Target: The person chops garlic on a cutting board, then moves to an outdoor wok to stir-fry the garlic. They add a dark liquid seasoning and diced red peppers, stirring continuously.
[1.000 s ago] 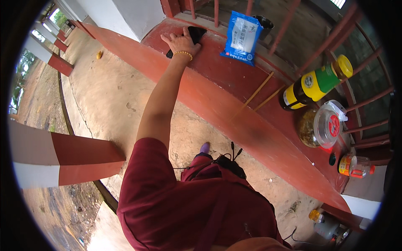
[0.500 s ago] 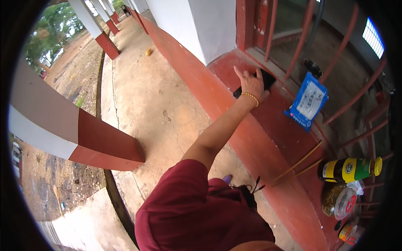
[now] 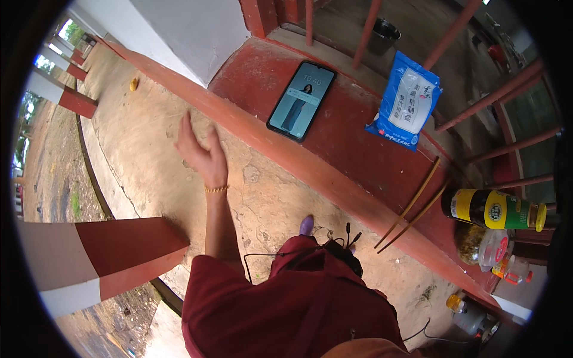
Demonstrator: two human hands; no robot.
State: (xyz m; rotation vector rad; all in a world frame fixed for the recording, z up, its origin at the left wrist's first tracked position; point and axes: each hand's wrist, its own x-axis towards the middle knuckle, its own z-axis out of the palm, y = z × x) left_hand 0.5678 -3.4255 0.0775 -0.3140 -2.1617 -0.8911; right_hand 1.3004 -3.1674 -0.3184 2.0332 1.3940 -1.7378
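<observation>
My left hand (image 3: 203, 154), with a gold bracelet at the wrist, hangs over the concrete walkway with fingers apart and nothing in it. To its right, a dark-cased smartphone (image 3: 301, 101) lies face up on the red ledge (image 3: 352, 152); its lit screen shows a standing figure. Farther right on the ledge is a blue and white plastic packet (image 3: 407, 101). Two thin wooden sticks (image 3: 412, 206), like chopsticks, lie nearer, with ends jutting past the ledge's edge. My right hand is out of view.
Along the ledge at right are a dark bottle with a yellow-green label (image 3: 495, 209), a clear jar (image 3: 474, 243) and a small container (image 3: 514, 269). Red bars (image 3: 367, 33) line the ledge's far side. A red-white pillar (image 3: 128, 250) stands left. Bottles (image 3: 468, 313) stand below right.
My left hand has left the smartphone and swung left over the walkway. The phone's screen, covered before, now shows lit. The view has turned.
</observation>
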